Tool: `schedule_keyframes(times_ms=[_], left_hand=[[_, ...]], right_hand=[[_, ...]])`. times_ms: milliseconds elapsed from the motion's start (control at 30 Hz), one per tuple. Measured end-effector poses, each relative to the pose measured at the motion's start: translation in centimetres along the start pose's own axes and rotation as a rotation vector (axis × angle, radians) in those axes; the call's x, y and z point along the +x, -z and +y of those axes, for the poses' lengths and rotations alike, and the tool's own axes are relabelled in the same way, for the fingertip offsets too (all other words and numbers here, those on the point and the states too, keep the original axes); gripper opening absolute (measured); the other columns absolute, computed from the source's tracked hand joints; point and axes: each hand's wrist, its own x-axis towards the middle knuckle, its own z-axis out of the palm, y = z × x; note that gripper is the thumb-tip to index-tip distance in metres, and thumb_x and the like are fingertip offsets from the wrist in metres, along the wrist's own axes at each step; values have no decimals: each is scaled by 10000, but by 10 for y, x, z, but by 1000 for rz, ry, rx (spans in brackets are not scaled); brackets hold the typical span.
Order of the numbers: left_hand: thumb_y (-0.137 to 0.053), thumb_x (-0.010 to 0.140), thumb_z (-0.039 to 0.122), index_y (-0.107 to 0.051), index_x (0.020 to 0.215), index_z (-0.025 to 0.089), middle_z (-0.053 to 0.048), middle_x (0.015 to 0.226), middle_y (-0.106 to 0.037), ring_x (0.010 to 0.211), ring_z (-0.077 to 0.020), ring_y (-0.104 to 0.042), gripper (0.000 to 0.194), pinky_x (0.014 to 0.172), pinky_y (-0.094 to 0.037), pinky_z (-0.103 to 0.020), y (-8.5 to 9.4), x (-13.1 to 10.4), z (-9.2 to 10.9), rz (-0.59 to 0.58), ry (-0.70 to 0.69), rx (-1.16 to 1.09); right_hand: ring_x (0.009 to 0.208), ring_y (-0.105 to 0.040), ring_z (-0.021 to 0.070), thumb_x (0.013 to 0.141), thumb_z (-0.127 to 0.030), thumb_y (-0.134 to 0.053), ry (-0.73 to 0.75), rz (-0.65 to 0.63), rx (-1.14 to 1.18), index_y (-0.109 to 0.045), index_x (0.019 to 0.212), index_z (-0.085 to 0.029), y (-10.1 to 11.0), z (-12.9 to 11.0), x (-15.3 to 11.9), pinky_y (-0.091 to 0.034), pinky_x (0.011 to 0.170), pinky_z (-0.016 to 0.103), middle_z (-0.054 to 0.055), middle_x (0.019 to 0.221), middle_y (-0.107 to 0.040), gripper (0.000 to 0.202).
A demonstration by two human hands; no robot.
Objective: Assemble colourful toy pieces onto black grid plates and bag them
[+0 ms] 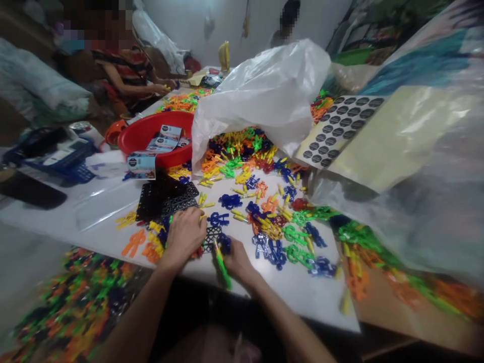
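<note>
Both forearms extend forward over the near edge of the white table (113, 227), converging towards the hands. The left hand (186, 229) lies palm down, fingers bent and close together; whether they grip anything cannot be told. The right hand (239, 258), fingers curled, holds a dark blue piece (225, 243), with a green piece (224, 268) slanting just beside it. A black perforated plate (212, 234) lies between the hands.

A dark blue plastic piece (224, 244) – partly covered by the fingers – is gripped in the right hand (238, 259). Just beside it, a slim bright-green piece (223, 268) with a yellowish upper end slants toward the body, and a black holed piece (210, 241) lies between the hands.
</note>
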Motion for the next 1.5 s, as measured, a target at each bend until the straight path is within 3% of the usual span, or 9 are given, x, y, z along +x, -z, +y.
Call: schedule_keyframes(times_ms=[233, 433, 533, 633, 867, 1000, 1167, 1333, 1500], left_hand=[[-359, 911, 288, -661, 925, 161, -93, 969, -692, 915, -253, -623, 329, 895, -417, -413, 2, -3, 0, 6, -7, 7], [-363, 918, 304, -662, 918, 168, -89, 945, -698, 911, -240, -628, 329, 896, -408, -401, 0, -2, -1, 11, -22, -16], [-369, 917, 311, -662, 921, 162, -86, 951, -701, 915, -245, -626, 329, 902, -402, -403, 0, -2, -1, 11, -17, -17], [-373, 917, 319, -661, 935, 166, -78, 977, -701, 922, -245, -622, 327, 906, -398, -402, 0, -2, -1, 8, -13, -31], [-395, 909, 342, -658, 947, 167, -70, 974, -702, 929, -254, -622, 319, 916, -392, -410, -1, -2, -2, -2, 1, -32], [-402, 907, 338, -659, 956, 162, -70, 987, -702, 941, -251, -623, 315, 932, -386, -409, -2, -2, -3, 2, -13, -54], [-387, 910, 317, -662, 936, 160, -81, 959, -699, 916, -257, -621, 318, 911, -396, -419, -1, -4, -4, 4, -14, -44], [-397, 901, 283, -655, 937, 158, -77, 953, -693, 926, -248, -614, 290, 921, -395, -408, 1, -7, -5, -35, -88, -54], [-397, 910, 309, -650, 956, 162, -72, 975, -689, 936, -251, -612, 296, 932, -393, -420, -1, -14, -7, -40, -91, -70]], right_hand=[[620, -512, 159, 668, -201, -527, -21, 88, -5, -594, 765, -172, -33, 23, 9, -405, 561, 241, 4, 689, -621, 122], [687, -571, 191, 840, -314, -476, -129, 422, -498, -610, 921, -137, 39, 7, 28, -412, 609, 269, 87, 817, -651, 237], [715, -590, 202, 813, -272, -549, -157, 242, -837, -626, 870, -154, 80, -8, 28, -388, 620, 268, 103, 842, -658, 152], [622, -573, 174, 810, -313, -575, -181, 126, -713, -625, 759, -166, 97, -21, 23, -361, 562, 245, 51, 680, -633, 163], [543, -525, 138, 790, -355, -582, -63, 222, -441, -620, 699, -175, 83, -17, 32, -329, 522, 231, 8, 601, -613, 205], [547, -520, 136, 794, -448, -562, -5, 459, -194, -612, 742, -168, 93, -31, 37, -370, 536, 236, -2, 604, -594, 288], [626, -544, 141, 751, -417, -608, -8, 56, 231, -628, 823, -172, 55, -39, 12, -423, 588, 244, 6, 701, -611, 257], [528, -420, 109, 714, -338, -601, -149, 19, 188, -586, 705, -178, -8, -8, -19, -333, 515, 227, -33, 586, -486, 161], [540, -414, 109, 734, -325, -551, -106, 17, 145, -531, 705, -187, 10, -12, -11, -328, 511, 219, -44, 588, -453, 142]])
